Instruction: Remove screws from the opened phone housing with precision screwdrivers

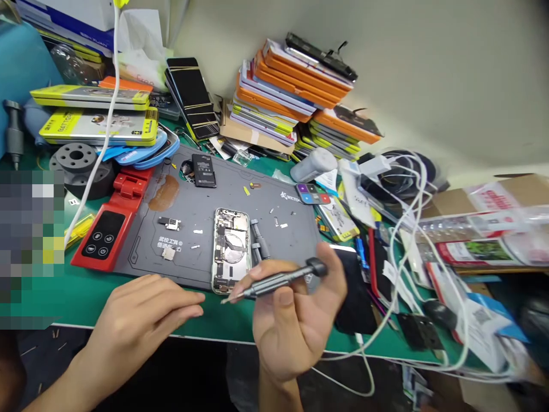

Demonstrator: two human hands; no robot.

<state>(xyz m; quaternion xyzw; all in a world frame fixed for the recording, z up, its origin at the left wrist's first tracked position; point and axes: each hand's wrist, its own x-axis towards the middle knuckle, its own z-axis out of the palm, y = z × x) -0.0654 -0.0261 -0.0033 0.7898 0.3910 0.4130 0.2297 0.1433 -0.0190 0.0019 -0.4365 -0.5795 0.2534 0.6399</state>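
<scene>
My right hand (295,320) holds a grey screwdriver (274,283), its dark end cap by my index finger and its tip pointing left. The tip hangs in front of the lower edge of an opened phone (231,252), whose board and inner parts are exposed. My left hand (141,326) is closed, thumb and fingers pressed together just left of that tip; anything between them is too small or hidden. Another screwdriver (259,237) lies along the phone's right side. A small camera-like module (171,223) and a metal plate (170,253) lie to the left.
A grey work mat (197,206) covers the green table. On it lie a phone battery (204,170) and tiny parts. A red device (103,234) stands left. Stacked orange boxes (295,80) rise behind. White cables (412,240) loop on the right near a dark phone (354,297).
</scene>
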